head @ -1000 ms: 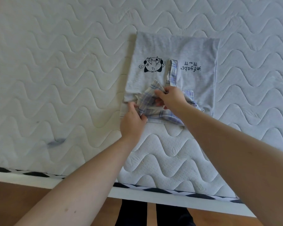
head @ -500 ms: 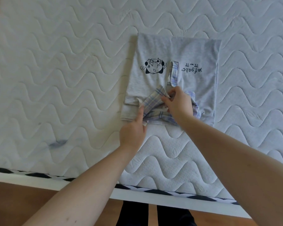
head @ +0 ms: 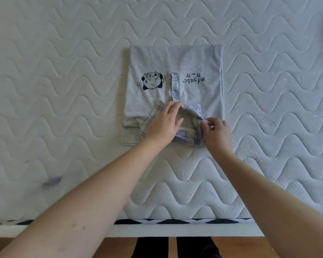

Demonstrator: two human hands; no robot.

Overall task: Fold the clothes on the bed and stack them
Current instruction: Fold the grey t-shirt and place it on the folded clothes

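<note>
Grey folded T-shirt (head: pixel 175 60): one printed inscription (head: pixel 194 78) in black script, seen upside down, reading roughly "efgabc" with small characters beneath it, not clearly legible. No other readable text.

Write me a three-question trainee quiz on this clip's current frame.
1. True or false: the plaid garment lies on the grey T-shirt.
2. Which of the hands lies flat with straight fingers? A) left hand B) right hand
3. Fill in: the T-shirt's cartoon print sits to the ___ of its text in this view.

Key: 1 true; 2 A; 3 left.
</note>
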